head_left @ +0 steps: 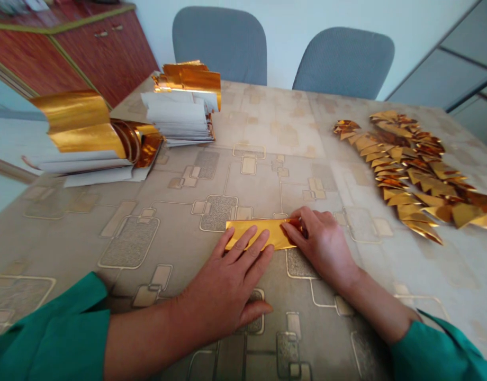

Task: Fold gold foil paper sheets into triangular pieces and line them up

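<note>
A folded strip of gold foil paper (276,233) lies crosswise on the patterned tablecloth (176,238) in front of me. My left hand (235,280) rests flat on its left part, fingers stretched out and thumb apart. At the strip's right end, my right hand (325,246) pinches the paper between thumb and curled fingers. Those fingers partly hide that end of the strip.
Stacks of gold and white paper, one curled (84,127) and one upright (183,108), stand at the back left. Folded gold pieces (402,164) form a looped chain on the right. Two grey chairs (219,45) (344,63) stand behind the table.
</note>
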A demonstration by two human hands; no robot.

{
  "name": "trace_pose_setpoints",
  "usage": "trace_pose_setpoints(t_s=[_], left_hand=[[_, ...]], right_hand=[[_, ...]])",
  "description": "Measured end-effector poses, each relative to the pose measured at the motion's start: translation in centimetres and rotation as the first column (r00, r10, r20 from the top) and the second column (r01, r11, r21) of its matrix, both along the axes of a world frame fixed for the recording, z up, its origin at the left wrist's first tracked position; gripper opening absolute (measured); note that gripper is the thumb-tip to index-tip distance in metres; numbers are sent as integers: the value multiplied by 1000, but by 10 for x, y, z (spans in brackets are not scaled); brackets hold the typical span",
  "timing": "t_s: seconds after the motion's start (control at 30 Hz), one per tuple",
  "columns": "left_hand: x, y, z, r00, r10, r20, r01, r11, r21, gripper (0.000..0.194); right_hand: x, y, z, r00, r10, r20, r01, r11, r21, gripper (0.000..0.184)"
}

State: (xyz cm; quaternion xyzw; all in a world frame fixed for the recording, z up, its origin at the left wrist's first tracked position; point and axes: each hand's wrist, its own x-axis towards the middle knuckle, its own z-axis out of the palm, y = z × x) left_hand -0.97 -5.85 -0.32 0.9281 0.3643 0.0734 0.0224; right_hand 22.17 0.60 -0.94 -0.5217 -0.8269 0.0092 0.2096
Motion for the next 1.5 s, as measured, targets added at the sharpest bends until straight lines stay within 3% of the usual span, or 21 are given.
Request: trace_pose_setpoints(t_s=[0.1, 0.2, 0.33, 0.4, 0.6, 0.8, 1.13, 1.5], left_hand=[[0, 1, -1, 1000, 2, -14, -2, 1000, 9, 74], [1, 2, -1, 1000, 1, -21, 0, 1000, 16, 75], [1, 4, 0, 1000, -3, -31, 3, 1000, 12, 74], [1, 4, 1, 999, -3, -35, 3, 1000, 9, 73], [-3, 7, -1, 1000, -11, -28, 12, 1000, 21, 74], [-14, 9, -4, 999, -29, -33, 30, 1000, 8, 72], [-54, -6, 2, 995, 24, -98, -19, 999, 50, 70], [-65, -8, 3, 997, 51, -51, -49, 998, 51, 59]], right_hand=[[3, 2, 3, 999, -42, 15, 41, 998, 36, 23], [4, -3, 16, 999, -19, 33, 13, 986, 165, 20], [-2, -26, 29, 947, 307, 95, -320, 924, 208, 17], [-4, -37, 28, 923, 363, 128, -383, 901, 202, 18], [6, -44, 13, 926, 330, 186, -365, 907, 210, 21], [8, -43, 15, 930, 326, 171, -355, 918, 178, 20], [8, -40, 16, 929, 341, 146, -362, 920, 150, 22], [30, -45, 14, 946, 291, 146, -316, 929, 195, 21]])
